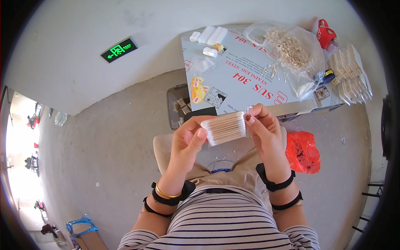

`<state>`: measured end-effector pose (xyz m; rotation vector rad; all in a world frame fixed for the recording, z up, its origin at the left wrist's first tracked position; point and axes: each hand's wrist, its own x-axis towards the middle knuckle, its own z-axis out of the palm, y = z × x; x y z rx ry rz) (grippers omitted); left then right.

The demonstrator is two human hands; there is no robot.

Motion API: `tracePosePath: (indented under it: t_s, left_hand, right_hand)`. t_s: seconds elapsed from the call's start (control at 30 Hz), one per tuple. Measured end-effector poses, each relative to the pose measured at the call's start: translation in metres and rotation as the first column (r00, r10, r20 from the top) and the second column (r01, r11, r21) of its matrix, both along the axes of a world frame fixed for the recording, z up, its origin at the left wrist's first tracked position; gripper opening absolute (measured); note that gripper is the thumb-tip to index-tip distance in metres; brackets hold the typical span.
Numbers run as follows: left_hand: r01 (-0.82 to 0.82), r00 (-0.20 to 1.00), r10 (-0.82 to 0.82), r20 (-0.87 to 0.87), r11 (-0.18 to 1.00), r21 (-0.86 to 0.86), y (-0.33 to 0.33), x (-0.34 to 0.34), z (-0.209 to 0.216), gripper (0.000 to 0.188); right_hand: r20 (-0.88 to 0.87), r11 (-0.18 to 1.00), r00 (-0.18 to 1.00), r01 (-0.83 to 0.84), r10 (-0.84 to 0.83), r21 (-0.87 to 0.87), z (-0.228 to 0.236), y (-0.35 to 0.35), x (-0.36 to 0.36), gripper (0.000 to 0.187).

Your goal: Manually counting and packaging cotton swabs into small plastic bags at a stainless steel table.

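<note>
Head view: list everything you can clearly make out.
Swab pack: one, clear, centre
Table: one, pale blue, ahead
Swab bag: one, clear, table's right half
Packs: several, pale, table's right end
Bundles: several, white, table's far left
Cards: several, yellow, table's left
Bin: one, grey, left of table
Plastic bag: one, red, right floor
Sign: one, green and black, wall
Carton: one, brown, lower left
Left hand: one, bare, pack's left end
Right hand: one, bare, pack's right end

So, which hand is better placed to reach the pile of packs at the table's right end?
Right, I'd judge: the right hand is nearer the pile of packs, while the left hand is farther left. Both hands grip the swab pack, so the right would likely need to let go first.
</note>
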<state>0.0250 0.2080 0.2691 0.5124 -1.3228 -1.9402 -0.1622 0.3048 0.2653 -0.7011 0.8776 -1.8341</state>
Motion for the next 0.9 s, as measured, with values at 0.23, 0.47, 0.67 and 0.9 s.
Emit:
tracePosePath:
  t_s: [0.23, 0.47, 0.67, 0.9]
  left_hand:
    - [0.105, 0.991, -0.102, 0.081, 0.994, -0.037, -0.002, 0.004, -0.004, 0.028]
    - [0.119, 0.993, -0.119, -0.003, 0.993, -0.016, -0.005, 0.008, -0.005, 0.028]
    - [0.071, 0.997, -0.071, 0.003, 0.996, -0.059, -0.005, 0.004, 0.000, 0.029]
    - [0.059, 0.998, -0.060, -0.006, 0.992, -0.110, -0.008, 0.010, -0.012, 0.034]
  right_hand:
    - [0.083, 1.000, 0.997, 0.010, -0.009, -0.012, 0.002, -0.001, 0.001, 0.004]
    - [-0.010, 0.997, 0.999, -0.051, 0.051, -0.058, 0.015, 0.006, 0.003, 0.005]
    - [-0.154, 0.986, 0.985, -0.099, 0.077, -0.137, 0.019, 0.010, 0.002, 0.004]
    - [-0.122, 0.998, 0.991, 0.058, -0.061, -0.034, 0.015, 0.004, 0.004, 0.002]
